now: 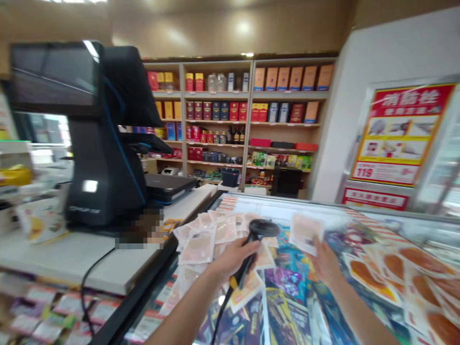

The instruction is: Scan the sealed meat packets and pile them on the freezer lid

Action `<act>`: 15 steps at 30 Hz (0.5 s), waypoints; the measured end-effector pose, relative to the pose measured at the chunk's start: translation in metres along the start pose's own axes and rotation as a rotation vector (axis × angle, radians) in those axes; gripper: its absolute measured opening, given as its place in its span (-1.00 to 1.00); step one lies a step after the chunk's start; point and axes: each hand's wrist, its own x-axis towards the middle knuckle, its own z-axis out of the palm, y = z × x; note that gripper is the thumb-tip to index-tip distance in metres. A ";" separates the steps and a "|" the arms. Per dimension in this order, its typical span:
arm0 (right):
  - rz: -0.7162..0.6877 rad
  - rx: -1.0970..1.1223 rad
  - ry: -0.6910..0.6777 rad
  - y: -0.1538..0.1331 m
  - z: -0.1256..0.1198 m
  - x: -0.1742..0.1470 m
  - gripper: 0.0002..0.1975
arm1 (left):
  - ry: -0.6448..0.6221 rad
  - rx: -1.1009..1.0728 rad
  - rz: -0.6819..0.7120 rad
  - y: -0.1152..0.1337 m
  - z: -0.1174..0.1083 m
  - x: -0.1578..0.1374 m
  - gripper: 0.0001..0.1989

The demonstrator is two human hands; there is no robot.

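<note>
Shelves (289, 96) of boxed goods stand along the back of a shop, beyond a glass-topped case with a black frame (151, 278). The left hand (233, 258) is curled round the handle of a black handheld scanner (264, 228); its thumb lies along the near side of the grip, and the far fingers are mostly hidden behind it. The right hand (325, 261) pinches a pale, flat packet (304, 232) by its lower right corner, holding it up a little to the right of the scanner's head. Print on this packet is too blurred to read, and the fingers behind it are covered.

Just beside the left hand, similar pale packets (197, 247) lie in an overlapping heap, partly covered by the hand and scanner. Colourful packages (285, 278) show between the two forearms, while packs with orange-brown pictures (395, 263) spread to the right, some cut off by the frame edge. Farther left, a black checkout terminal (98, 158) stands on a white counter (104, 268); a pixelated patch hides something by its base. A red and yellow sign (398, 136) hangs on the right, its small lettering unclear.
</note>
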 end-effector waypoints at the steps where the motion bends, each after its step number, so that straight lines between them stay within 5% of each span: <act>1: 0.051 0.142 0.019 -0.001 0.000 0.000 -0.52 | 0.016 0.002 0.004 0.001 -0.001 0.000 -0.67; 15: 0.237 0.563 0.017 -0.007 0.007 -0.004 -0.63 | -0.128 0.021 -0.111 -0.002 0.013 -0.004 -0.67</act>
